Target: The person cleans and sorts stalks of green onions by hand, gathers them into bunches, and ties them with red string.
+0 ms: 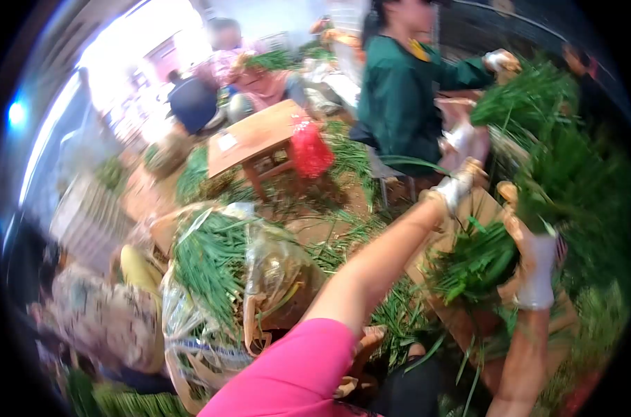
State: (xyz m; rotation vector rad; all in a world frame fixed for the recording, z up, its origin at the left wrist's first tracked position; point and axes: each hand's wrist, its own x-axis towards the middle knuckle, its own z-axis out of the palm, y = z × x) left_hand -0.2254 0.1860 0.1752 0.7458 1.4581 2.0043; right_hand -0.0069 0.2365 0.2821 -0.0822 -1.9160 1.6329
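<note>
My left hand (458, 189), in a white glove with brownish fingertips, reaches out over a brown board (433, 254). Its fingers look curled, and a long thin green stalk (413, 164) trails leftward from them. My right hand (532, 254), also in a stained white glove, is closed at the edge of a big bunch of chive-like greens (572, 177); blur hides its exact grip. Between my hands, a smaller bunch of greens (479, 264) rests on the board.
A clear plastic bag (277, 271) full of long greens stands to my left. Beyond it is a wooden table (260, 139) with a red bag (310, 147) hanging at its side. A co-worker in dark green (399, 104) sits ahead. Loose stalks litter the floor.
</note>
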